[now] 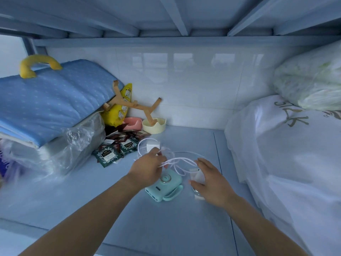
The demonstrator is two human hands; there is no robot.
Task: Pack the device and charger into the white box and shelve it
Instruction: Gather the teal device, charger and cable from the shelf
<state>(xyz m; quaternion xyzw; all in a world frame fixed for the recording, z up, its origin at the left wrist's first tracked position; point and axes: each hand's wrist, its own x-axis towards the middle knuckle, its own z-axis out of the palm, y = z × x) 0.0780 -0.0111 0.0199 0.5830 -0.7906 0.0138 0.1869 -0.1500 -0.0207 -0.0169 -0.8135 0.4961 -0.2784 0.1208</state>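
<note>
A mint-green device (164, 187) with a round top button and a side strap lies on the blue shelf surface (129, 218). My left hand (147, 167) hovers just above it and pinches loops of a white cable (181, 160). That cable runs back to a white charger plug (153, 145) lying behind the hand. My right hand (208, 180) is to the right of the device, fingers curled around a small white box (198, 175), mostly hidden by the palm.
Folded blue bedding (49, 106) on plastic-wrapped items fills the left. Dark tea sachets (110, 154), a yellow pouch (120, 108), a wooden stand (132, 106), a pink dish and a cream cup (154, 125) sit at the back. White bagged bedding (287, 154) blocks the right.
</note>
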